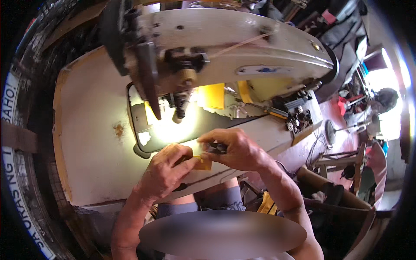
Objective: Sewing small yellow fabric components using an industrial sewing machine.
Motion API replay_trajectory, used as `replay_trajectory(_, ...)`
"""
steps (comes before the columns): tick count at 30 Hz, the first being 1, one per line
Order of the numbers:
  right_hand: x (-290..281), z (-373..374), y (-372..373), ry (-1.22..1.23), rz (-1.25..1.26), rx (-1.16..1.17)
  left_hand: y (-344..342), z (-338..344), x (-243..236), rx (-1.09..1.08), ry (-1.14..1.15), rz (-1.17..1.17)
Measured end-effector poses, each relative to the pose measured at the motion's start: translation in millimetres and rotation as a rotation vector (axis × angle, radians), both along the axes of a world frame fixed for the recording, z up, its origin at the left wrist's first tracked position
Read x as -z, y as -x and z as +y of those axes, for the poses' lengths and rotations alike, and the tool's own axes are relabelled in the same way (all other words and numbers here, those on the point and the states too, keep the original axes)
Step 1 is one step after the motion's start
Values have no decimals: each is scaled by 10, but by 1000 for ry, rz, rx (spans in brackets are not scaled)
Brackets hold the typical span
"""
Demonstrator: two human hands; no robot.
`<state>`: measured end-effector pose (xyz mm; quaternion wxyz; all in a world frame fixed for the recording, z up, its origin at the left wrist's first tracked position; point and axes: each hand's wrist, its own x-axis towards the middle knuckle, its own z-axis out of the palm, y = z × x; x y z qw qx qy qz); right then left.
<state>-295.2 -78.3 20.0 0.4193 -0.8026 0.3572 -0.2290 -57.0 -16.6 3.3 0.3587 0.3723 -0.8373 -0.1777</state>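
My left hand (pixel 168 167) pinches a small yellow piece of material (pixel 203 164) at the table's front edge. Close beside it, my right hand (pixel 237 149) is closed around a small dark tool (pixel 219 147), its fingertips right by the yellow piece. The tool's kind is mostly hidden by the fingers. Just beyond both hands stands a cream sewing machine (pixel 216 45), its needle area (pixel 180 106) brightly lit. Another yellow piece (pixel 211 96) lies under the machine's arm.
A screwdriver with a yellow and black handle (pixel 276 112) lies on the machine bed. Right of it, a tray (pixel 307 132) holds small metal parts. A brown stain (pixel 118 130) marks the white tabletop (pixel 86 160). A wooden stand (pixel 342 162) is at the right.
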Motion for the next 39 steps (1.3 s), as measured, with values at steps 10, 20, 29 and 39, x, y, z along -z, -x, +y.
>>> replay_trajectory(10, 11, 328, 62, 239, -17, 52, 13, -82, 63, -56, -390, 254)
replay_trajectory(20, -59, -458, 572, 695, 351, 692, 20, -80, 22, -177, -332, 302)
replay_trajectory(29, 294, 213, 595, 552, 411, 693, -590, -272, -197, -400, 33, -189)
replay_trajectory(39, 302, 127, 582, 859, 418, 597, -603, -429, -25, -210, 141, -274)
